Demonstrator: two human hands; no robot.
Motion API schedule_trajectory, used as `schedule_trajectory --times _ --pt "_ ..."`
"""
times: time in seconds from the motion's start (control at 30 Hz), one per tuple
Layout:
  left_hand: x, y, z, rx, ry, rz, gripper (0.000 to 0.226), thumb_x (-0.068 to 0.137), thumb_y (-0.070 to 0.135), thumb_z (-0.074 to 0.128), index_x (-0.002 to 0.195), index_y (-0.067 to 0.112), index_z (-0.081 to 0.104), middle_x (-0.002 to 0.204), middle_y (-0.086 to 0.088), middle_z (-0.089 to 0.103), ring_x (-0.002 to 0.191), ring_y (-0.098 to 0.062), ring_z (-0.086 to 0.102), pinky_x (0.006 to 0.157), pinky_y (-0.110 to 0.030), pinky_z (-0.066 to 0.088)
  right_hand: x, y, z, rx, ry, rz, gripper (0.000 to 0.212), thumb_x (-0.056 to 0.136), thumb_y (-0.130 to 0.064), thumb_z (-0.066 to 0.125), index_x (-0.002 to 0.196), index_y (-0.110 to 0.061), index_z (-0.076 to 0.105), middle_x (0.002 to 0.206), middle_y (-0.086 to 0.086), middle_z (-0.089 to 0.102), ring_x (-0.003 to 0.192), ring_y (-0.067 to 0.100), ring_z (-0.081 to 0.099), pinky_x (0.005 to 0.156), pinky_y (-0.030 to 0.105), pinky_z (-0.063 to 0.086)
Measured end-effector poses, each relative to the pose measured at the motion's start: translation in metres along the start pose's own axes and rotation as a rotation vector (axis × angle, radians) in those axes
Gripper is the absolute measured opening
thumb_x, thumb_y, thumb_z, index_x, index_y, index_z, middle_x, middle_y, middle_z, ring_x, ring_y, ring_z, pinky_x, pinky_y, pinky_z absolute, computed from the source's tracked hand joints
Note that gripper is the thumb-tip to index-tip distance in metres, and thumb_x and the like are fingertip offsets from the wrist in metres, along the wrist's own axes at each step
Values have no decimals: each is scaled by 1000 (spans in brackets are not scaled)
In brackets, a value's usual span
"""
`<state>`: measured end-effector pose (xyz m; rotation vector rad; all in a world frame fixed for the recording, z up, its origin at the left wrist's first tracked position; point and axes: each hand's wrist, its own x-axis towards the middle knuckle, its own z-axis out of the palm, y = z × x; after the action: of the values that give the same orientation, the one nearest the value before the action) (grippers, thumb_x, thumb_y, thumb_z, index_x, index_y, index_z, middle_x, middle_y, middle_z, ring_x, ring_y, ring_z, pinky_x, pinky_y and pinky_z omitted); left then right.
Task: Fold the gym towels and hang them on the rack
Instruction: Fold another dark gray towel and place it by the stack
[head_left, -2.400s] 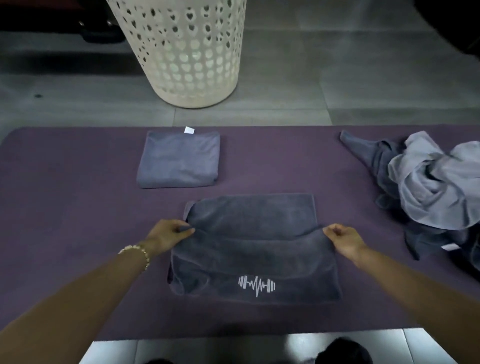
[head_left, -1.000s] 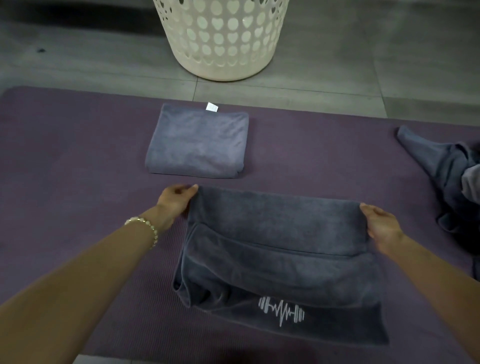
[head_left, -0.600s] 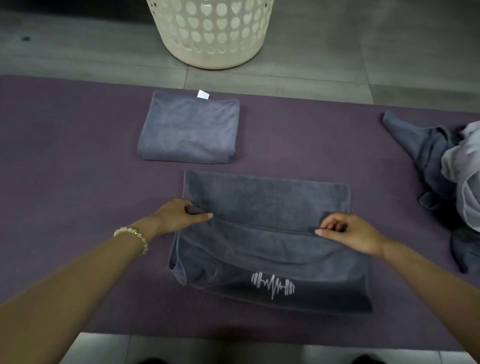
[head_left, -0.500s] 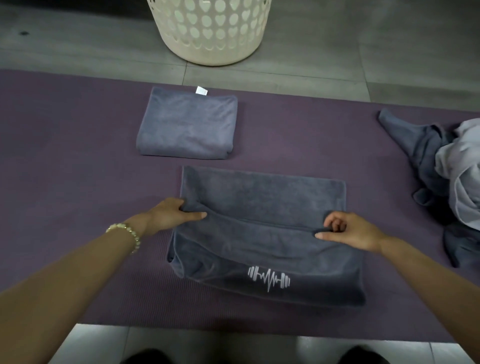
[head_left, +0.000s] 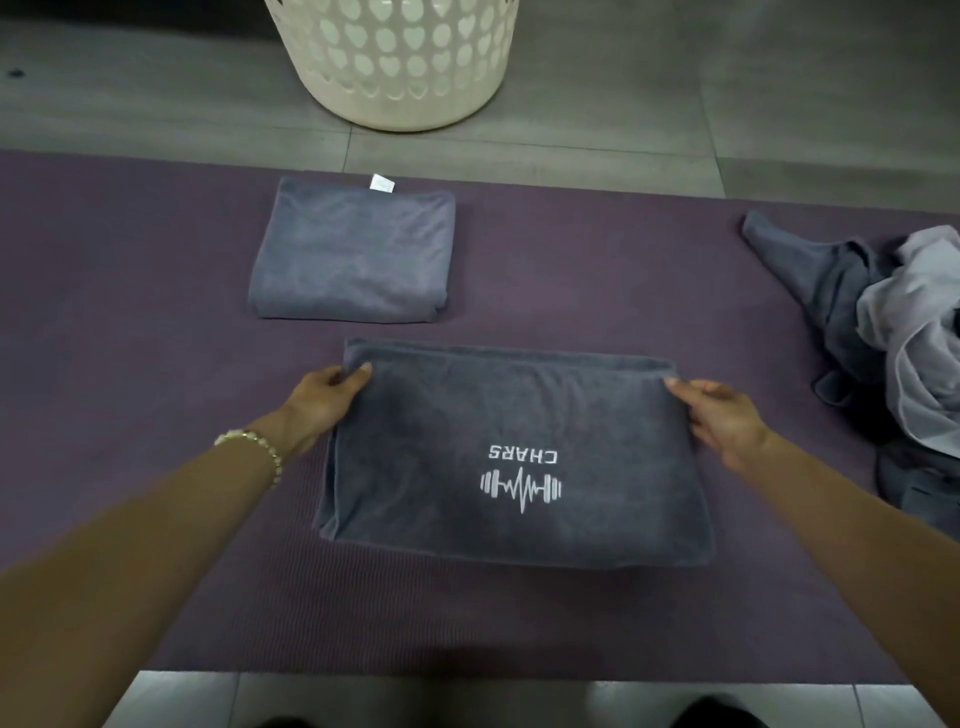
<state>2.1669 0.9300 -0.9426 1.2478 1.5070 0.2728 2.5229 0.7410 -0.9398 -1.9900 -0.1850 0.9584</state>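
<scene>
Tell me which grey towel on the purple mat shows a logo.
The dark grey folded towel nearest the camera; the lighter grey folded towel beyond shows none.

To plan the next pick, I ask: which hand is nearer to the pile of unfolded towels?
Right. The right hand holds the far right corner of the logo towel, just left of the pile; the left hand holds the far left corner, across the towel from it.

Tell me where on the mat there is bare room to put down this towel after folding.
Bare mat lies left of the folded towel, and between it and the pile. Crowded: the right edge, and the middle under the logo towel.
</scene>
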Motion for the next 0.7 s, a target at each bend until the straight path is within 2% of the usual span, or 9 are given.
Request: schedule_trajectory --times 0.07,0.1,0.17,0.2,0.3,0.47,0.57,0.63,0.7 --pt "3 -5 2 92 42 -14 46 94 35 56 126 1 56 116 -6 59 111 -24 57 93 -28 44 -1 6 4 -58 82 7 13 86 -19 70 80 -12 59 97 9 60 76 14 55 67 26 51" --pt "5 -7 1 116 91 18 42 95 34 55 120 0 60 110 -7 60 103 -23 58 89 -29 46 -1 8 5 -88 130 -36 11 87 -18 69 86 -11 60 92 6 61 75 11 56 65 22 49" --pt "7 -10 -1 111 183 122 33 96 30 54 101 -1 64 92 -7 62 86 -19 56 76 -29 45 4 11 4 -71 177 -139 12 88 -14 68 96 -7 62 66 -7 64 55 -5 54 56 10 45" --pt "7 -10 -1 80 209 161 29 96 28 53 96 1 63 87 -5 62 81 -18 56 72 -28 45 7 11 2 -52 189 -171 11 88 -12 67 96 -6 63 51 -15 60 46 -7 51 51 5 42" --pt "10 -7 0 -4 229 207 23 97 24 54 94 3 62 77 0 60 77 -14 54 67 -24 45 13 9 1 -36 233 -197 5 88 -9 66 85 -9 61 39 -25 52 41 -10 47 51 1 39" --pt "22 -3 1 -37 207 171 16 96 24 55 96 11 64 87 -2 64 87 -16 57 81 -28 47 23 8 11 -35 261 -184 10 88 -12 67 92 -7 61 37 -26 50 40 -11 47 50 0 39" --pt "29 -7 2 -85 220 129 17 95 26 57 95 12 66 91 -4 64 87 -16 56 87 -35 50 29 9 13 -21 276 -171 10 87 -13 68 92 -8 61 37 -26 50 39 -11 47 49 1 39" --pt "30 -7 5 -101 228 95 16 95 26 57 96 12 66 93 -4 63 88 -16 56 85 -32 50 32 9 13 -22 283 -171 11 86 -14 69 92 -9 61 37 -25 51 40 -11 48 49 1 39" --pt "29 -6 5 -84 231 57 24 94 25 59 108 7 65 104 -4 65 93 -17 57 86 -29 48 34 10 10 -36 277 -145 14 85 -17 71 94 -10 62 42 -19 55 43 -7 51 47 3 39"
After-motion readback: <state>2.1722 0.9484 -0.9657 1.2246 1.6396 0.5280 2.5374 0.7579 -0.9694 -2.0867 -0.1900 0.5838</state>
